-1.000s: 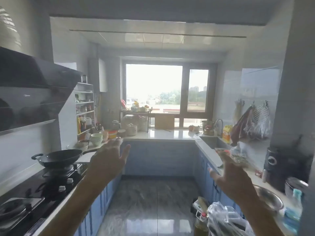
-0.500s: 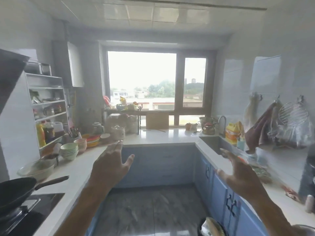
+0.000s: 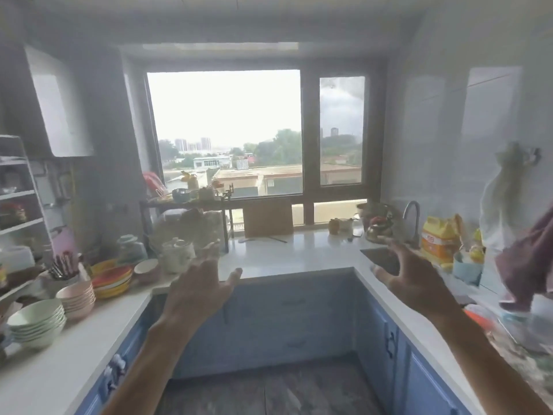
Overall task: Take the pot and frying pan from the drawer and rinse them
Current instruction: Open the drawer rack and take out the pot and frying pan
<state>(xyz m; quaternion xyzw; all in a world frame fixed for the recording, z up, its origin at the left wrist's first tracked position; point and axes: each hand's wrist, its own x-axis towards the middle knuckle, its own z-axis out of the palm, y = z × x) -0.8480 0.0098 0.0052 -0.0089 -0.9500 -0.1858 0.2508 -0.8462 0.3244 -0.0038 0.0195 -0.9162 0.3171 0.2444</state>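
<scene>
Pot and frying pan are out of view; blue drawers (image 3: 287, 322) sit closed under the far bench (image 3: 302, 253). Your left hand (image 3: 199, 290) and right hand (image 3: 419, 283) hover spread, grip released, holding nothing, the sink (image 3: 380, 259) just beyond the right.

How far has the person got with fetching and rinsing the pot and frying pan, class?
Nothing looks done: the blue cabinet fronts under the counter look closed. In hand: nothing, since the left hand and right hand are open and empty. Left: opening a drawer, lifting out both items, and rinsing them at the sink under the faucet.
</scene>
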